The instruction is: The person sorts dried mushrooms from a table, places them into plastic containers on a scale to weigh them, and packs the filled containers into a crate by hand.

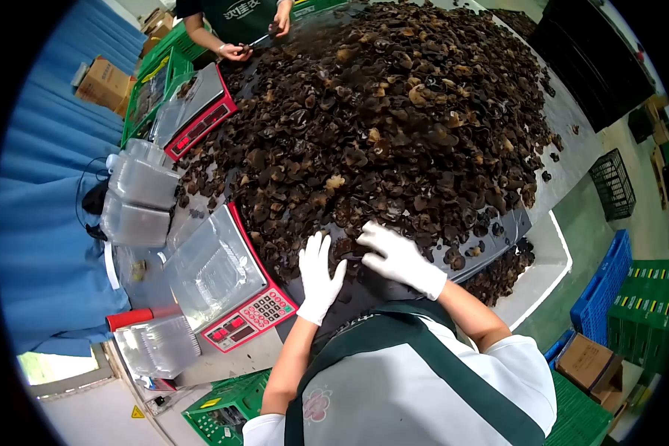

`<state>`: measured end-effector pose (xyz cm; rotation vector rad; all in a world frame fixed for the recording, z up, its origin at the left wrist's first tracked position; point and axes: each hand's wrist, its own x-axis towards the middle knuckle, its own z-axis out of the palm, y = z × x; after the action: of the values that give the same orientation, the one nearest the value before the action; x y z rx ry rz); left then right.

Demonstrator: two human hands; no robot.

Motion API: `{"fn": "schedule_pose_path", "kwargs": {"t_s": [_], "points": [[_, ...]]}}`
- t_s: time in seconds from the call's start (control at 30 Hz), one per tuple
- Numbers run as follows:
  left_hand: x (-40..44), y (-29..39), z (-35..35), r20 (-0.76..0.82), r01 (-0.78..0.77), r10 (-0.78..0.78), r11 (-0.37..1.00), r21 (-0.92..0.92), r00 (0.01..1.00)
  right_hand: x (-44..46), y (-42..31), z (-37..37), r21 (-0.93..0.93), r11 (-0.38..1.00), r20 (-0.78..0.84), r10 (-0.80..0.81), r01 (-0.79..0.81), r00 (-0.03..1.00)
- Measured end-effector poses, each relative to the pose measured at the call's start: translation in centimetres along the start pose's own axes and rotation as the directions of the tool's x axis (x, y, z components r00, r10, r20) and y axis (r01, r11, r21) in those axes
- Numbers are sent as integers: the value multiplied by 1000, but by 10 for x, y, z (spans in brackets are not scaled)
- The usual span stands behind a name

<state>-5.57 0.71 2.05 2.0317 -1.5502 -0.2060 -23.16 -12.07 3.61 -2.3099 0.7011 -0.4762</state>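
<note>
A blue curtain (52, 208) hangs at far left, with a carton (104, 83) in front of it. Next come clear boxes (135, 215) stacked on the counter's left side, a red roll (128, 319) below them, and more clear trays (156, 349) beside the roll. The far scale (201, 111) has a red frame; the near scale (249, 320), also red-framed, carries clear trays on its pan, its keypad facing the person. A green crate (215, 405) sits below the counter's near edge. Across the counter, a co-worker's hands (236, 52) hold small dark pieces and a thin tool. The left hand (321, 271), white-gloved, is flat and released, fingers pointing into the near edge of the fungus (379, 119), a broad dark heap over most of the counter (561, 178). The right hand (401, 260), gloved too and slightly blurred, is just beside it over the same edge, fingers stretched and spread, nothing visible in its grasp; whether either touches the fungus, I cannot tell. Farther right, a black basket (614, 186) stands on the floor, then a blue crate (600, 279) and stacked green crates (647, 308).
</note>
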Motion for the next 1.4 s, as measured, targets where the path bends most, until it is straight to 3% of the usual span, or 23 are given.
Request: {"fn": "schedule_pose_path", "kwargs": {"t_s": [0.03, 0.1, 0.17, 0.23, 0.3, 0.37, 0.47, 0.57, 0.67, 0.77, 0.87, 0.9, 1.0, 1.03, 1.13, 1.23, 1.27, 1.3, 1.37, 1.4], "points": [[11, 4, 2, 26, -8, 8, 1000, 9, 1000, 5, 8, -11, -75, 996, -125, 34, -43, 992], [35, 21, 4, 77, -42, 40, 999, 29, 996, 28, 10, -53, -246, 919, -21, 312, -308, 950], [52, 25, 18, 161, -116, 95, 985, 126, 982, 23, 54, -30, -493, 830, -325, 104, -262, 940], [61, 20, 34, 235, -156, 113, 973, 173, 965, 27, 49, -23, -550, 750, -218, 296, -367, 930], [60, 10, 44, 267, -207, 142, 950, 233, 953, 24, 39, -3, -585, 756, -136, 267, -294, 954], [51, 6, 35, 312, -227, 141, 938, 260, 939, 16, 33, 23, -516, 831, -155, 149, -209, 977], [18, -9, 26, 273, -186, 121, 956, 226, 954, -3, 13, 48, -189, 982, -62, 4, -16, 998], [-21, -20, 17, 159, -76, 62, 993, 87, 985, -12, -11, 49, -48, 986, 20, -158, 159, 987], [-51, -25, 7, 73, -72, 66, 994, 83, 995, -21, -27, 39, -43, 968, 230, -230, 246, 945], [-64, -19, 1, 23, -25, 23, 995, 98, 999, -31, -20, 34, 10, 946, 256, -316, 324, 914], [-68, -15, 2, -118, 73, -72, 997, 8, 990, -36, -14, 7, 73, 964, 135, -262, 254, 956], [-67, -15, 1, -147, 77, -77, 997, -9, 986, -33, -16, -10, 15, 987, 172, -157, 157, 972], [-64, -13, -3, -211, 74, -73, 997, -2, 975, -31, -1, -38, -190, 975, 14, 119, -114, 993], [-61, -11, -4, -185, 133, -126, 991, 26, 975, -35, 11, -37, -294, 939, -109, 153, -179, 982], [-51, -7, -3, -99, 317, -308, 944, 94, 946, -43, 29, -29, -439, 822, -73, 369, -361, 927], [-49, -8, 1, 61, 281, -297, 940, 196, 953, -52, 10, -8, -440, 852, 78, 351, -284, 933], [-54, -8, 5, 107, 267, -281, 955, 130, 954, -54, 4, 2, -410, 882, 143, 312, -230, 939], [-60, -7, 9, 111, 201, -205, 978, 53, 972, -57, -2, 12, -378, 915, 137, 210, -145, 968], [-69, -2, 6, 251, 18, -40, 996, 91, 967, -60, -6, 31, -307, 951, 219, 32, 38, 975], [-71, -3, 7, 254, -54, 26, 993, 103, 967, -58, -7, 30, -304, 952, 217, 30, 38, 976]]}}
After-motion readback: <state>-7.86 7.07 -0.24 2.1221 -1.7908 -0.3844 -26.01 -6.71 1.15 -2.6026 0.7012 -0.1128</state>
